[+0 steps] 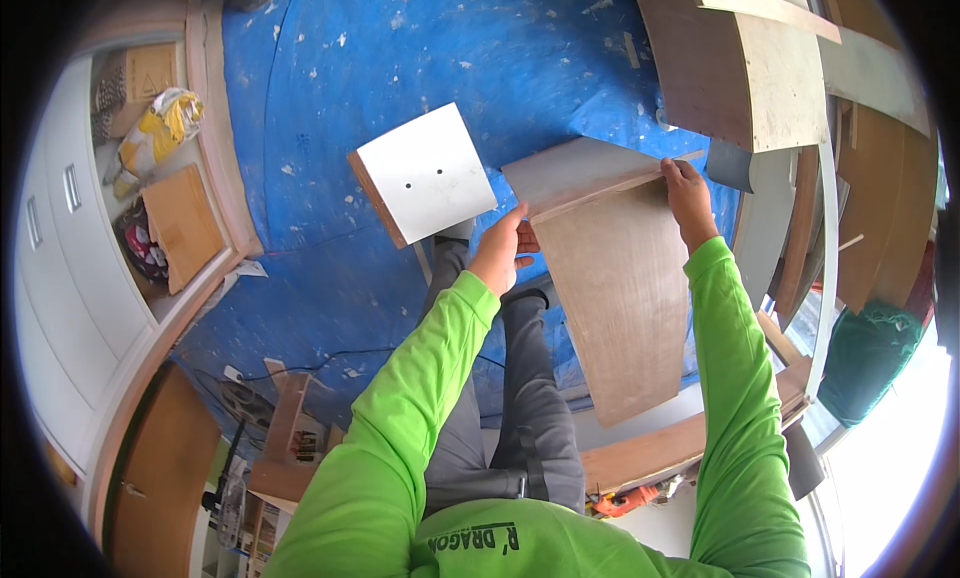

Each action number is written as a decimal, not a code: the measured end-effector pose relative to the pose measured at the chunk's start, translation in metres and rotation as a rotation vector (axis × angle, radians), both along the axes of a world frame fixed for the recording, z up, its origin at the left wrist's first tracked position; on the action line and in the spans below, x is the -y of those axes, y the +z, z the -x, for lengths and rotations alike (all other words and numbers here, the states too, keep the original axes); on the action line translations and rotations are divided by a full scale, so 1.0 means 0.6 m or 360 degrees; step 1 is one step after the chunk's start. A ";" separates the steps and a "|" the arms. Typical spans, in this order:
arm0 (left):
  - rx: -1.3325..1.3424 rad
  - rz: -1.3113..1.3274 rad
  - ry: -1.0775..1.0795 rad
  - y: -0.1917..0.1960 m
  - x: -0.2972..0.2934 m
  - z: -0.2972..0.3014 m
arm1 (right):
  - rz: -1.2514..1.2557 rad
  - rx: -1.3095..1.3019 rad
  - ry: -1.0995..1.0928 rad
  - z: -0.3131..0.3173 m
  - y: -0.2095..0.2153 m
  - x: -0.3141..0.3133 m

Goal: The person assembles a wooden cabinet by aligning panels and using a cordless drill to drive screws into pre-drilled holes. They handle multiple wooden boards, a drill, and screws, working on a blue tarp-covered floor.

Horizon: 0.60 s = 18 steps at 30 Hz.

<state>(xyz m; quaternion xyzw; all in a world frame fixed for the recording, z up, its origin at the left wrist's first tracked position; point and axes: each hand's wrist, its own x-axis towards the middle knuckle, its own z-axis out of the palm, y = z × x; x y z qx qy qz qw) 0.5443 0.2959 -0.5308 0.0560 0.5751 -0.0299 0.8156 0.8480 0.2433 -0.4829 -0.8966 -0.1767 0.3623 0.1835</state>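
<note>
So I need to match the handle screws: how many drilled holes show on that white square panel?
2. Both sit side by side near the middle of the white square panel, which leans on the blue floor sheet, left of the left hand. Its back is hidden.

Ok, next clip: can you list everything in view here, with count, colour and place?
Plywood panel: one, brown, held at its far corners by both hands.
White panel: one, two small holes, brown edge, on the tarp left of the hands.
Tarp: one, blue, covering the floor.
Stacked boards: several, brown and pale, upper right.
Cabinet: one, white, left.
Green bag: one, right.
Left hand: gripping the panel's left corner.
Right hand: gripping the right corner.
</note>
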 end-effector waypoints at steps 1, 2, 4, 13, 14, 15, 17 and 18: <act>0.0021 -0.0001 -0.0009 0.002 -0.003 -0.003 | -0.0059 -0.0012 -0.0032 -0.007 -0.011 0.010; 0.0034 0.0048 -0.0023 0.001 -0.007 0.002 | -0.0039 -0.0030 -0.0048 -0.003 -0.009 0.006; 0.0061 0.0144 -0.0050 0.000 -0.014 0.010 | 0.0002 -0.0066 -0.0080 0.003 -0.003 0.000; 0.0152 0.0178 -0.0111 0.017 -0.045 0.014 | 0.0165 -0.0287 -0.0339 -0.024 -0.018 0.006; 0.0145 0.0185 -0.0090 0.014 -0.043 0.014 | 0.0176 -0.0292 -0.0327 -0.023 -0.015 0.000; 0.0139 0.0192 -0.0072 0.011 -0.042 0.015 | 0.0187 -0.0298 -0.0318 -0.020 -0.014 -0.005; 0.0137 0.0193 -0.0058 0.009 -0.040 0.013 | 0.0202 -0.0283 -0.0302 -0.017 -0.012 -0.010; 0.0141 0.0188 -0.0063 0.010 -0.040 0.012 | 0.0206 -0.0264 -0.0296 -0.017 -0.011 -0.009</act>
